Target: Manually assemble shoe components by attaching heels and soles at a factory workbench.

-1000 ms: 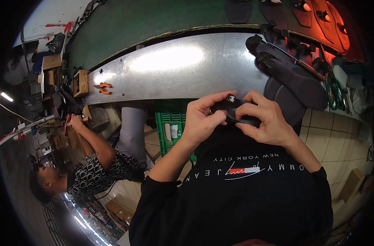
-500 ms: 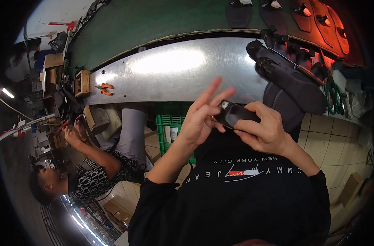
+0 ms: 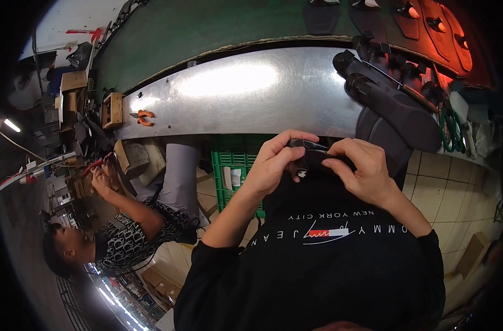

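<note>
Over my lap, just below the near edge of the metal bench (image 3: 207,105), a small glossy black piece (image 3: 315,147) with a pale end is between my hands. My left hand (image 3: 273,167) closes on it, index finger along its top and thumb in front; the pale end points down below those fingers. My right hand (image 3: 367,171) pinches its thin right side between thumb and bent index finger. The fingers cover much of the piece, so its exact kind cannot be made out.
Orange-handled pliers (image 3: 145,117) and a small wooden box (image 3: 112,110) sit at the bench's left. Long dark grey pieces (image 3: 395,107) with black ends are heaped at its right, near green-handled scissors (image 3: 454,132). A green crate (image 3: 224,160) stands below. A co-worker (image 3: 135,226) sits at left.
The black piece has turned, its pale end swinging from upper left to downward. My left fingers, spread before, have closed on it; my right hand has shifted to a pinch at its side.
</note>
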Demonstrator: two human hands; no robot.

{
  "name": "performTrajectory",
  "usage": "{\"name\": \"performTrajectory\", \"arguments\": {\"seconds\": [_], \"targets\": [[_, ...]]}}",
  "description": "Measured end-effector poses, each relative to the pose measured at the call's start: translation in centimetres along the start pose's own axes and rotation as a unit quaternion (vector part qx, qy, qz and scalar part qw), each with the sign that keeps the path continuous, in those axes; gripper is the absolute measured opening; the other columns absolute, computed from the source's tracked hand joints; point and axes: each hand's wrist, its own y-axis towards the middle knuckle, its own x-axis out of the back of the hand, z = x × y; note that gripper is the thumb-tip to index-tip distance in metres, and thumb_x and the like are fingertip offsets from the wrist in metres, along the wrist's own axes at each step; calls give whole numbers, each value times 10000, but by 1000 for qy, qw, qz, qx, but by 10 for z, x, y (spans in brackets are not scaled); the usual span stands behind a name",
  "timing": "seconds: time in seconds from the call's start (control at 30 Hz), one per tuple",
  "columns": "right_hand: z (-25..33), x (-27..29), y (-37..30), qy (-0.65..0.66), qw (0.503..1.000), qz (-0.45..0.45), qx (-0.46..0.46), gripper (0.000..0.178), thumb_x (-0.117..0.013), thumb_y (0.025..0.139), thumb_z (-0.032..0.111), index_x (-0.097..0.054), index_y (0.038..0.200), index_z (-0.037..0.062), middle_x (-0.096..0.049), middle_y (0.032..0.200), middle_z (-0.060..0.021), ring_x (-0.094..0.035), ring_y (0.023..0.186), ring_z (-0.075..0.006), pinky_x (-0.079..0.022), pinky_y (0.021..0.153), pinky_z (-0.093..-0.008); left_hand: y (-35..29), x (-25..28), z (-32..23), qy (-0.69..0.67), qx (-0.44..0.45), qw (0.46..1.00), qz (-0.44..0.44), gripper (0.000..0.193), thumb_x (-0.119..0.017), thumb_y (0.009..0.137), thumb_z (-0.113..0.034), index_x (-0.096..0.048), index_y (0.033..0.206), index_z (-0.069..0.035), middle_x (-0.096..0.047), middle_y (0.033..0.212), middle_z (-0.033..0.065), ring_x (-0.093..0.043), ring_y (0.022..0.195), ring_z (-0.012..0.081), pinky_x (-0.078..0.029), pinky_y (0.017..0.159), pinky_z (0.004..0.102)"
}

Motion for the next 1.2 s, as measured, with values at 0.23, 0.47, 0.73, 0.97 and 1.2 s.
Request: {"name": "performTrajectory", "arguments": {"seconds": [0.23, 0.47, 0.73, 0.97, 1.2], "targets": [[3, -7, -2, 34, 999, -6, -11, 170, -721, 746, 67, -590, 848, 31, -607, 690, -97, -612, 604, -243, -464, 527, -316, 3, 1, 4, -9, 12, 999, -32, 235, -561, 826, -45, -654, 1039, -6, -646, 833, 16, -562, 676, 42, -452, 594, 171], [-3, -9, -5, 38, 999, -3, -20, 200, -710, 760, 45, -618, 934, 8, -644, 740, -119, -651, 647, -244, -499, 555, -302, 6, 1, 13, 67, -36, 996, -51, 200, -603, 847, -61, -638, 1028, 16, -644, 804, 52, -590, 627, 79, -499, 491, 208], [0, -14, -10, 89, 993, -20, -72, 157, -718, 759, 40, -637, 887, 1, -658, 725, -109, -657, 626, -200, -491, 530, -276, 6, -1, 4, 75, 13, 995, -57, 126, -685, 795, -71, -671, 905, -10, -627, 754, 0, -548, 687, 37, -430, 612, 176], [-5, -16, -11, 161, 978, -27, -128, 118, -714, 759, 27, -644, 847, -9, -675, 720, -83, -640, 603, -122, -464, 513, -237, 5, -4, 1, 156, -17, 986, -54, 87, -673, 796, -75, -652, 853, -12, -618, 745, -5, -546, 680, 35, -426, 597, 193], [4, 12, 14, 369, 884, 184, -219, 109, -724, 765, 54, -619, 790, 34, -599, 704, 30, -525, 639, -33, -402, 563, -195, -10, -8, -12, 342, -366, 865, 11, 122, -706, 700, 0, -662, 813, -5, -655, 696, 70, -625, 603, 122, -461, 530, 225]]}}
